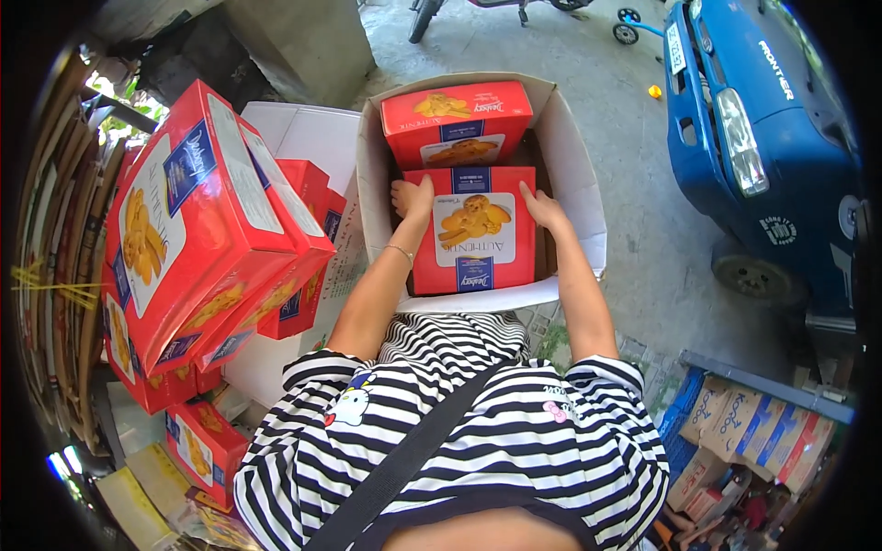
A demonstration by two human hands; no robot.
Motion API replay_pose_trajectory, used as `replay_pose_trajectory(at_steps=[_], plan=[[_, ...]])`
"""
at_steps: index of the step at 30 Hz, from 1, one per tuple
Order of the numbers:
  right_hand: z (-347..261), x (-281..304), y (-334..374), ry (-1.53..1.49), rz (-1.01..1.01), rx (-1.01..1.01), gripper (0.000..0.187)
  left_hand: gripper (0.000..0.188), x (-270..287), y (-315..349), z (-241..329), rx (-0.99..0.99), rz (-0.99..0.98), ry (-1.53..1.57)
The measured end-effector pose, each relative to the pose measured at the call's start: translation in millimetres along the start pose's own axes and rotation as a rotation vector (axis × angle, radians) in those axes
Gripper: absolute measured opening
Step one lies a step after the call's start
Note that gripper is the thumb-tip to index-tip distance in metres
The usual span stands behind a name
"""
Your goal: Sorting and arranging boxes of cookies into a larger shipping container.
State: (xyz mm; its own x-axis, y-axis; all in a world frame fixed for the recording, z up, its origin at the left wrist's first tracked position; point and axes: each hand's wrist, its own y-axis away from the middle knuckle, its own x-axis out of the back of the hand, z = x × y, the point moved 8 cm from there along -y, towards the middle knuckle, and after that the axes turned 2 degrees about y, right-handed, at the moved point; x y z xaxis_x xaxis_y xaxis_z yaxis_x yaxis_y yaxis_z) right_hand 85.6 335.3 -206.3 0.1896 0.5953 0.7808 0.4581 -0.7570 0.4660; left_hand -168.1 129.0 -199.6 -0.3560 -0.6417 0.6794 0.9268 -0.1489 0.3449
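Observation:
A red biscuit box (473, 246) with a picture of cookies and blue labels lies face up in an open white carton (577, 197). My left hand (411, 198) grips its left edge near the far corner. At the opposite edge, my right hand (544, 209) presses in with the fingers partly hidden between box and carton wall. Just beyond, a second red biscuit box (457, 119) stands in the far part of the carton, its top and front side showing.
Several red biscuit boxes (197, 197) are stacked high to my left, leaning close to the carton. Flattened cardboard (60, 239) stands beyond them. A blue truck (763, 138) is parked at the right. Brown cartons (758, 432) lie at the lower right; a motorbike wheel (424, 18) shows far ahead.

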Motion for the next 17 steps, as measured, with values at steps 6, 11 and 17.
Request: replay_pose_trajectory(at_steps=[6, 11, 17], plan=[[-19, 31, 22, -0.108, -0.023, 0.019, 0.086, 0.072, 24, 28, 14, -0.019, 0.077, 0.192], [-28, 61, 31, -0.155, 0.202, 0.220, 0.068, 0.062, 39, 35, 23, 0.081, 0.089, 0.401], [-19, 78, 29, -0.318, 0.270, 0.171, 0.067, 0.062, 26, 41, 26, -0.105, -0.021, 0.401]])
